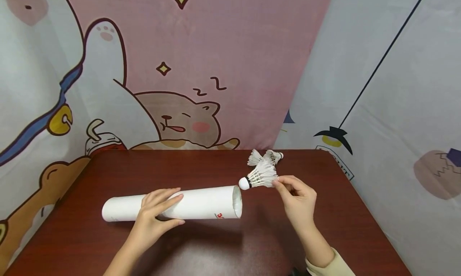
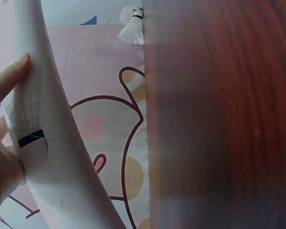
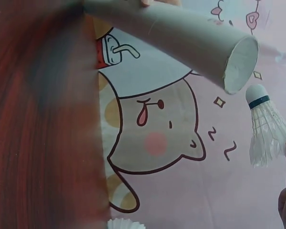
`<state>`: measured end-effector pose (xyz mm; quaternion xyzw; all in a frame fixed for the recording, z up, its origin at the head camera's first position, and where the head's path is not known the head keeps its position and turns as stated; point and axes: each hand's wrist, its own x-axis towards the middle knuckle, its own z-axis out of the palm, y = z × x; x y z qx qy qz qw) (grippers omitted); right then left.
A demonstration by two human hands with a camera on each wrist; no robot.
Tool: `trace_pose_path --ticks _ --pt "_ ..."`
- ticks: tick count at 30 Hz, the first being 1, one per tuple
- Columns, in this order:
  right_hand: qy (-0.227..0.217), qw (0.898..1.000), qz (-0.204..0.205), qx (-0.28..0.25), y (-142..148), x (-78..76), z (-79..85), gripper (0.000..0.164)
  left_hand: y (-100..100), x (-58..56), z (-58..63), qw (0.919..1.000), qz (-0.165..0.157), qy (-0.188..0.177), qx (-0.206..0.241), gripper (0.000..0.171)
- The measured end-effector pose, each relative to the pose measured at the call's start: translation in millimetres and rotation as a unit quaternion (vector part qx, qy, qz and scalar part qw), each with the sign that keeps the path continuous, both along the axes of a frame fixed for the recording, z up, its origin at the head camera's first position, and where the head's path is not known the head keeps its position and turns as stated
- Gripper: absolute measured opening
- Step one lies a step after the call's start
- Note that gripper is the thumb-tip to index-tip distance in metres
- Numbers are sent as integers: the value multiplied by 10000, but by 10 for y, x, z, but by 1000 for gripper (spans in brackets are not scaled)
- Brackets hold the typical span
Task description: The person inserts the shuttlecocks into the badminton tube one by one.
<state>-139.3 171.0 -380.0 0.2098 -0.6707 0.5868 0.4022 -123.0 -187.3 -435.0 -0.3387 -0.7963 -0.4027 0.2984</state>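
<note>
My left hand (image 1: 153, 214) grips a long white shuttlecock tube (image 1: 205, 202) around its middle, holding it sideways above the table. The tube's open end (image 3: 241, 64) faces right. With thumb and fingertips, my right hand (image 1: 297, 200) pinches a white shuttlecock (image 1: 263, 175) by its feather skirt. Its rounded cork (image 1: 244, 183) points left, right at the tube's mouth, with a dark band where the feathers begin. In the right wrist view the held shuttlecock (image 3: 267, 126) appears just outside the opening.
Other white shuttlecocks (image 1: 274, 156) lie near the table's back edge, partly behind the held one. The dark red-brown table (image 1: 345, 228) runs back to a wall cloth (image 1: 252, 67) printed with cartoon animals.
</note>
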Motion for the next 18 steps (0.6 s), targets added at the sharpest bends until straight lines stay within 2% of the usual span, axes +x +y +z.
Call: trace_pose_path --ticks 8,18 --pt "217 9993 187 232 -53 221 127 24 -2 12 21 9999 27 -128 -10 70" --pt "561 9955 562 510 -120 290 51 22 -3 11 19 9999 62 -122 -13 70"
